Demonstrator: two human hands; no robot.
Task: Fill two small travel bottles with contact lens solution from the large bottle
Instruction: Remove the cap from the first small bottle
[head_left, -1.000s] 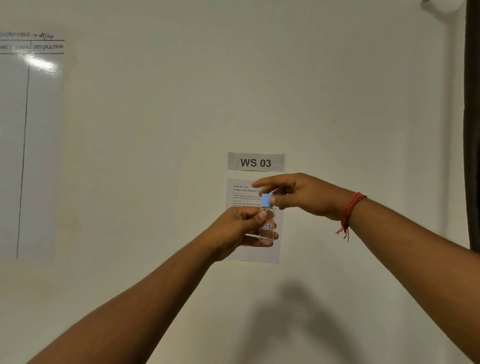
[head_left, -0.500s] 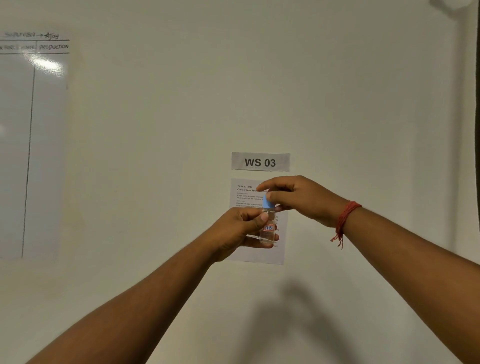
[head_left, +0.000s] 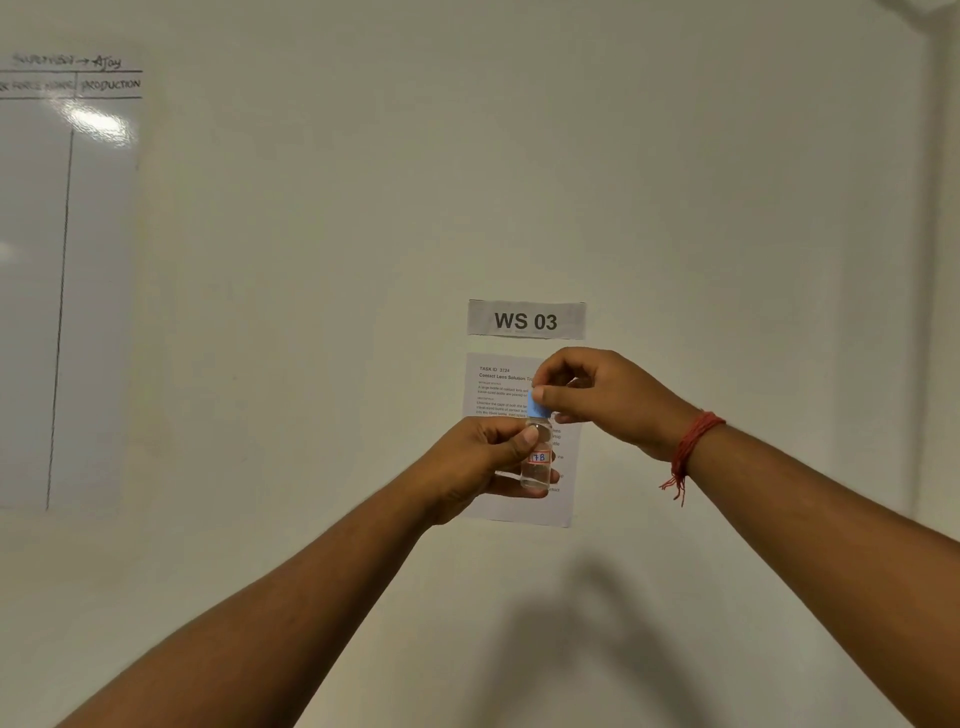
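**One bottle, two hands, mid-frame**

I see one small clear plastic travel bottle (head_left: 537, 460) at centre frame, upright, my left hand (head_left: 485, 465) closed round it. My right hand (head_left: 602, 397) pinches its one blue cap (head_left: 538, 407). Behind: one printed sheet (head_left: 501, 395), one "WS 03" label (head_left: 525, 320).

A small clear bottle (head_left: 537, 460), upright and marked "7B", is held in the left hand (head_left: 483, 465) before a printed sheet (head_left: 498, 395) under a "WS 03" label (head_left: 525, 320). Its blue cap (head_left: 538, 409) is pinched by the right hand (head_left: 602, 397).
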